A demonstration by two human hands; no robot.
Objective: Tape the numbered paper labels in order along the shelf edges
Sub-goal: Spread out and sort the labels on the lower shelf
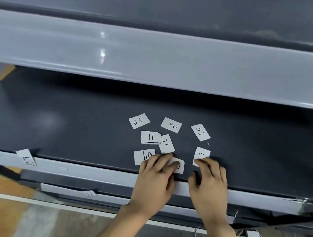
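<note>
Far left on the shelf edge [100, 174], an 08 label [26, 157] is already stuck on, tilted. A 12 label [90, 193] sits on the lower edge [117, 199]. The rest lie loose on the dark shelf [67, 124], in a cluster just far of the edge: 03 [139, 121], 11 [150, 137], 09 [143, 156], 01 [166, 144], 90 [171, 125] and 05 [200, 132].

The left hand [154, 180] reaches over the edge with its fingers [165, 157] stretched out flat, not curled round anything. They cover the right end of 09 and the left side of a half-hidden label [178, 166], whose number cannot be read.

The right hand [209, 187] lies just right of it. Its lightly bent fingertips [203, 161] rest on the near end of a 7 label [201, 156], with the thumb off the paper, so this looks like a touch and not a pinch. That label's long axis runs near to far, and most of it shows beyond the fingertips.

The edge where labels go lies nearer than both sets of fingertips, under the palms. Any chosen label must therefore probably be drawn toward the person. The right hand is closer to 7 and 05, the left to all the others. No tape is in sight.
</note>
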